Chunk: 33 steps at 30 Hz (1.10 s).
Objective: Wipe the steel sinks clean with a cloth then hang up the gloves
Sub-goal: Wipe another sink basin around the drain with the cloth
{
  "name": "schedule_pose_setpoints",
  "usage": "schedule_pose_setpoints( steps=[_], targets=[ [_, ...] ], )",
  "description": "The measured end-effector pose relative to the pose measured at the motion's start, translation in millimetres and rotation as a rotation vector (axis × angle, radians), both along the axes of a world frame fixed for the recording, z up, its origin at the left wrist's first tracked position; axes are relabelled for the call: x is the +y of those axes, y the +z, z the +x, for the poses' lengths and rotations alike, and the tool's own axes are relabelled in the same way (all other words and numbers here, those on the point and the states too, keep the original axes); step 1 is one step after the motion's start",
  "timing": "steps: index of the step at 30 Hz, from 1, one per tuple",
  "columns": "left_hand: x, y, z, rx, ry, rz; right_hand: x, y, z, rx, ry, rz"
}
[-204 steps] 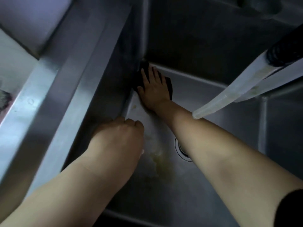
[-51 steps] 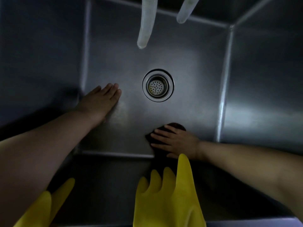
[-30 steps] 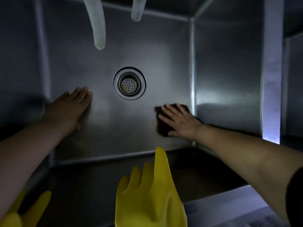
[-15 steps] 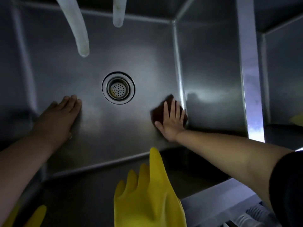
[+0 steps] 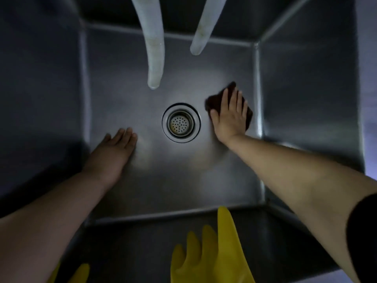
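Note:
I look straight down into a deep steel sink (image 5: 306, 88). My right hand (image 5: 230, 117) lies flat with straight fingers on a dark cloth (image 5: 214, 100), pressing it to the sink floor just right of the drain (image 5: 181, 122). My left hand (image 5: 114, 150) rests flat on the sink floor at the left, fingers straight, holding nothing. A yellow rubber glove (image 5: 212, 258) hangs over the near wall with its fingers pointing up. A second yellow glove (image 5: 79, 274) shows only a tip at the bottom left.
Two pale translucent hoses, the left hose (image 5: 153, 48) and the right hose (image 5: 204, 33), hang down from the top over the sink floor. The steel walls rise on all sides. A bright steel rim (image 5: 369, 139) runs along the right edge.
My right hand has slid the cloth along the sink floor from the near right corner up to beside the drain. My left hand has stayed flat on the floor.

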State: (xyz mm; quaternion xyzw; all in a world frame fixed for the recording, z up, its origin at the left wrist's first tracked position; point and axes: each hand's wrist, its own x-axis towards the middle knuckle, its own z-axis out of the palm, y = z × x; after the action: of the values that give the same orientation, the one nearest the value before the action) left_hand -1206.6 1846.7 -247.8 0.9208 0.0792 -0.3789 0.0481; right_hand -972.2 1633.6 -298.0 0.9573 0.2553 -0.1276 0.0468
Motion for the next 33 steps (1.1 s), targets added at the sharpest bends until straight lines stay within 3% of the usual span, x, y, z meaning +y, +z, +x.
schedule_pose_setpoints(
  steps=[4, 11, 17, 21, 27, 33],
  targets=[
    [0.3, 0.6, 0.7, 0.007, 0.004, -0.002, 61.8, -5.5, 8.5, -0.006, 0.136, 0.102],
    [4.4, -0.6, -2.7, -0.007, 0.034, -0.035, 115.5, -5.9, -36.5, 0.125, 0.66, 0.132],
    [5.9, -2.1, -3.5, -0.003, 0.058, -0.052, 76.3, 5.6, -80.6, 0.254, 0.944, 0.08],
    [5.8, -6.9, -3.9, -0.008, 0.076, -0.054, 14.5, 16.9, -91.9, 0.213, 1.069, 0.041],
    [6.5, -14.0, -7.9, -0.043, 0.102, -0.07, -38.2, 18.1, -76.3, 0.097, 0.993, 0.041],
    [5.8, -13.6, -7.7, -0.075, 0.106, -0.074, 11.2, 18.9, -69.5, 0.051, 0.485, 0.301]
  ],
)
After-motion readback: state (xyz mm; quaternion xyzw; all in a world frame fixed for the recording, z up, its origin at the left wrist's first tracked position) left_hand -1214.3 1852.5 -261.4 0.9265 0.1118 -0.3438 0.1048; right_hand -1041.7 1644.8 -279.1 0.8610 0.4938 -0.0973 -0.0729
